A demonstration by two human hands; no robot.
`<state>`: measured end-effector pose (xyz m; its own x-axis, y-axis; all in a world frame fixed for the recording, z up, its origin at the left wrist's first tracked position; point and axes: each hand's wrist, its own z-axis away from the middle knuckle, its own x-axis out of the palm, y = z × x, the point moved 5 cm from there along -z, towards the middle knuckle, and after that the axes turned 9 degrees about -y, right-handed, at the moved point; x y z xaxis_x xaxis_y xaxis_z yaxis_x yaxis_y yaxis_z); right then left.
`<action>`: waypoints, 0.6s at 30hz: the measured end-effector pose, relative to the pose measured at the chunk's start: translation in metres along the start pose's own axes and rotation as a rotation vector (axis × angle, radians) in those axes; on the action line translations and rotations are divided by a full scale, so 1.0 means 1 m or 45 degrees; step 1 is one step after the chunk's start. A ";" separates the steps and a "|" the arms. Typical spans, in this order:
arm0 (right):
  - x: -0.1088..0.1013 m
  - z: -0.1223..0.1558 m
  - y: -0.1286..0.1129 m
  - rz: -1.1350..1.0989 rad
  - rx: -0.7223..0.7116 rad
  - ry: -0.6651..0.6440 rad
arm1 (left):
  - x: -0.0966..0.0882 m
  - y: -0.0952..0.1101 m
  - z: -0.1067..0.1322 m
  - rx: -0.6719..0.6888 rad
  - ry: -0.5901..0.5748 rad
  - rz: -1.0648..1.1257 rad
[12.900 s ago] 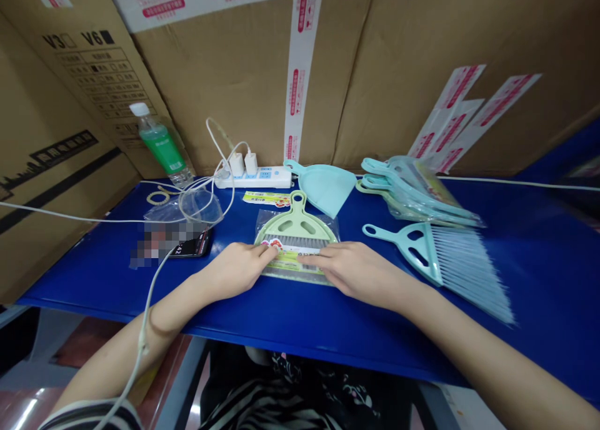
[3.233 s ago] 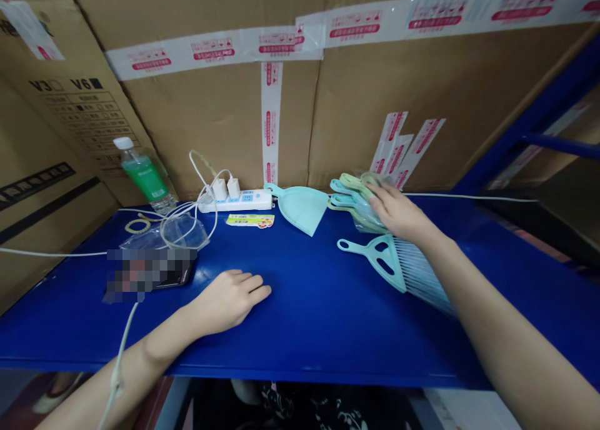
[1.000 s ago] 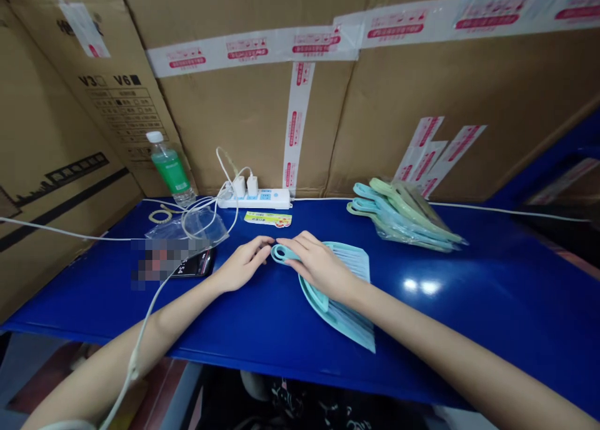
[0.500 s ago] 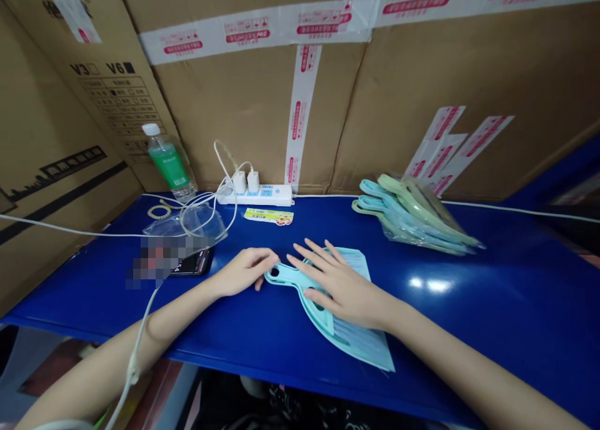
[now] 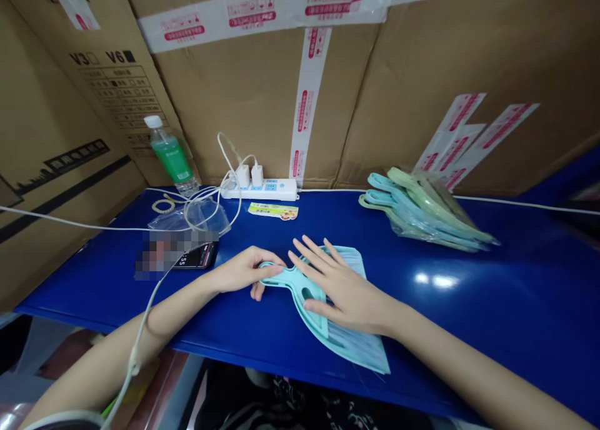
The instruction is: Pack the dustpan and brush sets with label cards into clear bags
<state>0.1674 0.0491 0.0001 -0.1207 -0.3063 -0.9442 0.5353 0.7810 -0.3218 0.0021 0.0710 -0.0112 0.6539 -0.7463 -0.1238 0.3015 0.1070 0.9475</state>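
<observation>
A light-blue hand brush (image 5: 360, 345), nested with its matching dustpan (image 5: 307, 322), lies on the blue table in front of me. My left hand (image 5: 244, 270) has closed on the end of the handles, thumb on top and fingers curled underneath. Over the brush head, my right hand (image 5: 349, 292) lies flat with its fingers spread and pointing to the upper left. It covers the middle of the set. Pale bristles show beyond the palm, fanning towards the right.
Bagged blue and green brush-and-dustpan sets (image 5: 422, 208) are piled at the back right. A white power strip (image 5: 262, 191), chargers, cables, a colourful label (image 5: 273, 211), a bottle (image 5: 172, 158) and a phone (image 5: 199, 255) stand or lie left of centre. Cardboard (image 5: 234, 92) walls the back.
My left thumb and fingers have moved further onto the handle end, covering its hole. The set has shifted slightly left. My right hand stays spread on it.
</observation>
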 end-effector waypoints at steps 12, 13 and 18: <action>0.003 -0.003 -0.003 -0.032 -0.003 -0.010 | 0.000 0.002 0.004 -0.002 -0.037 -0.033; 0.003 -0.003 -0.003 -0.032 -0.009 -0.009 | 0.000 0.002 0.004 -0.005 -0.040 -0.038; 0.002 -0.003 -0.003 -0.041 -0.006 -0.041 | -0.001 0.001 0.004 -0.021 -0.042 -0.066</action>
<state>0.1626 0.0477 -0.0012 -0.1107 -0.3488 -0.9306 0.5276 0.7729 -0.3525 -0.0007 0.0692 -0.0088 0.6138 -0.7725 -0.1627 0.3459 0.0779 0.9350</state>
